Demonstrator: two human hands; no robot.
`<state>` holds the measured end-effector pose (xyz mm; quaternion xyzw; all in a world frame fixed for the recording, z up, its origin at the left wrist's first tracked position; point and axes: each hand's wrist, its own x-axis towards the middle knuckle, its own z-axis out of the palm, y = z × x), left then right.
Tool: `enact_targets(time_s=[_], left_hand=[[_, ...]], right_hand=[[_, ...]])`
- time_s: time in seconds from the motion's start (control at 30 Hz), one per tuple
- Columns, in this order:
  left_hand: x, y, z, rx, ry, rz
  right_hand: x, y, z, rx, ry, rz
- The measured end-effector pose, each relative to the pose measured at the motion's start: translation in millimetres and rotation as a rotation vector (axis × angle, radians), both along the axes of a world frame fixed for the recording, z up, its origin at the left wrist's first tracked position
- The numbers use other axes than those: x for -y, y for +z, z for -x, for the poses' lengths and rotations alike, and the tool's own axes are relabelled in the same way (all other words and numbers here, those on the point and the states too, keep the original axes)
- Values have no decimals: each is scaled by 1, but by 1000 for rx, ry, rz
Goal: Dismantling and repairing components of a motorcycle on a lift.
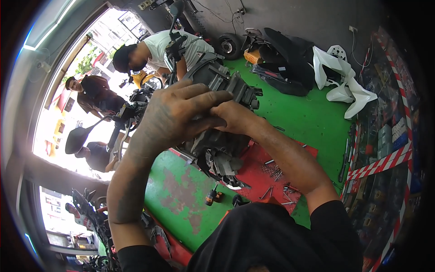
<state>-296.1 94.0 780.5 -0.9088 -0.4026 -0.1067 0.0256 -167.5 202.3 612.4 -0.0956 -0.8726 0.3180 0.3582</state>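
Note:
My two hands are raised and meet in the middle of the view, above a stripped-down motorcycle (217, 154) with its dark frame and inner parts bare. My left hand (181, 109) has its fingers bent and reaching over the fingertips of my right hand (231, 115), its thumb below them. The right hand looks closed, its fingers mostly hidden behind the left. Anything pinched between the hands is out of sight.
A red mat (258, 170) with loose bolts and tools lies on the green floor, a cordless drill (213, 196) nearby. Beyond the motorcycle bends a person in a white shirt (156, 47). White fairings (331, 68) and a black seat (290, 59) lie far right, near striped shelving (378, 163).

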Motion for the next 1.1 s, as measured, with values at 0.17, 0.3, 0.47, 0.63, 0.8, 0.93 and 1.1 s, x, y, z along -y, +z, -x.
enact_targets(time_s=[0.17, 0.3, 0.47, 0.63, 0.8, 0.93, 1.1], left_hand=[[4, -1, -6, -56, 3, -128], [6, -30, 7, 323, -151, -11], [3, -33, 21, 935, -253, -153], [-55, 2, 10, 1176, -321, 199], [-137, -21, -37, 974, -209, 380], [-182, -37, -65, 872, -221, 489], [-214, -55, -69, 752, -199, 493]], right_hand=[[-8, -19, 10, -108, -16, -67], [0, -18, 9, -175, -13, -25], [-7, -31, 15, -217, -57, -135], [-4, -35, 15, -204, -98, -182], [16, -40, 21, -154, -308, -559], [24, -40, 15, -95, -354, -546], [38, -46, 17, -545, -301, 162]])
